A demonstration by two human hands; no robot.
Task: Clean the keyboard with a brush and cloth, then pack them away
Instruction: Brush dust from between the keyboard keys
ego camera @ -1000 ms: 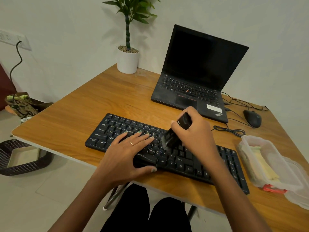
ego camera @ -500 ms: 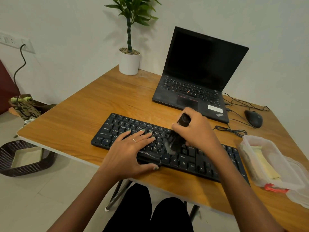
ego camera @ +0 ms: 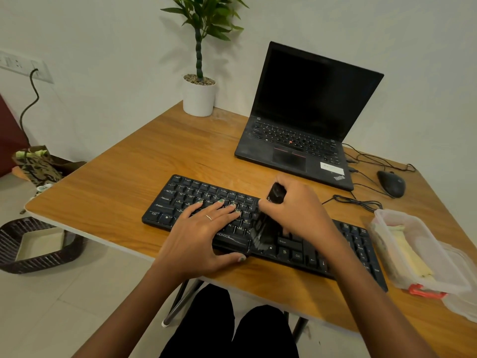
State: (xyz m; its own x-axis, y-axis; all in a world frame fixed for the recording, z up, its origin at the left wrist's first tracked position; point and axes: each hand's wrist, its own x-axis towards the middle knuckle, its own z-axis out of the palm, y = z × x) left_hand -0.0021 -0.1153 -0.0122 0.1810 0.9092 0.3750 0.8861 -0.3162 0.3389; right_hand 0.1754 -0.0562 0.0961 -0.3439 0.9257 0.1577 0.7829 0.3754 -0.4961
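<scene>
Brush (ego camera: pixel 265 228) swept nearer, gripped in right hand (ego camera: pixel 299 210)

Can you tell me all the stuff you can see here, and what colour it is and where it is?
keyboard: one, black, front middle of the table
brush: one, black, bristles on the keyboard
laptop: one, black, open, back of the table
mouse: one, black, right of the laptop
cables: several, black, by the mouse
plant pot: one, white with a green plant, back of the table
plastic box: one, clear, right edge of the table
cloth: one, yellowish, inside the box
table: one, brown wood
basket: one, dark, on the floor at left
left hand: flat on the keyboard
right hand: gripping the brush
</scene>
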